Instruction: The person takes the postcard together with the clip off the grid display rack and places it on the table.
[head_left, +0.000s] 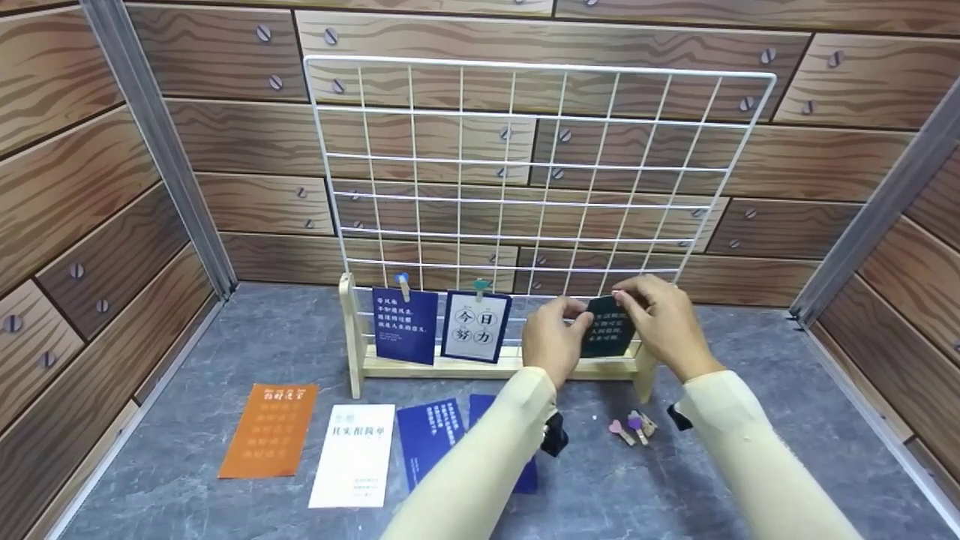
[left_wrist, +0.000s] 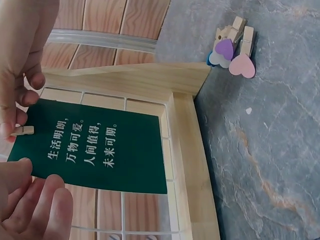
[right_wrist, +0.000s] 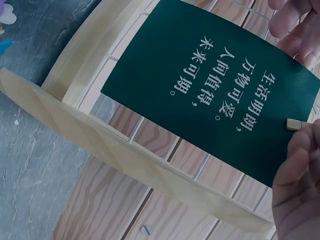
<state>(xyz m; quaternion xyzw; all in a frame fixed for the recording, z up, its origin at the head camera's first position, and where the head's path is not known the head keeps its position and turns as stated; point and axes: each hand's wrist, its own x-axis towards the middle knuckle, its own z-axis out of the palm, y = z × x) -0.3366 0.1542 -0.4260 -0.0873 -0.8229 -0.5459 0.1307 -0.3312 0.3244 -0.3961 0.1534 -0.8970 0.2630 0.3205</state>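
A dark green card [head_left: 609,343] with white characters hangs upright against the lower right of the white wire grid [head_left: 566,161]. At its left edge my left hand [head_left: 553,339] pinches it near the top, the thumb on the front. My right hand [head_left: 667,326] pinches a small wooden clothespin [right_wrist: 297,124] that sits over the card's top edge; the fingers cover most of the peg. Clipped to the grid further left are a blue card [head_left: 405,330] and a white card with a dark border [head_left: 477,326], each under its own clothespin.
The grid stands in a wooden base [head_left: 442,369]. In front lie an orange card [head_left: 268,431], a white card [head_left: 352,457] and blue cards [head_left: 431,429], partly behind the left forearm. Several heart-topped clothespins [left_wrist: 235,50] lie near the base's right end. Plank-patterned walls surround the grey surface.
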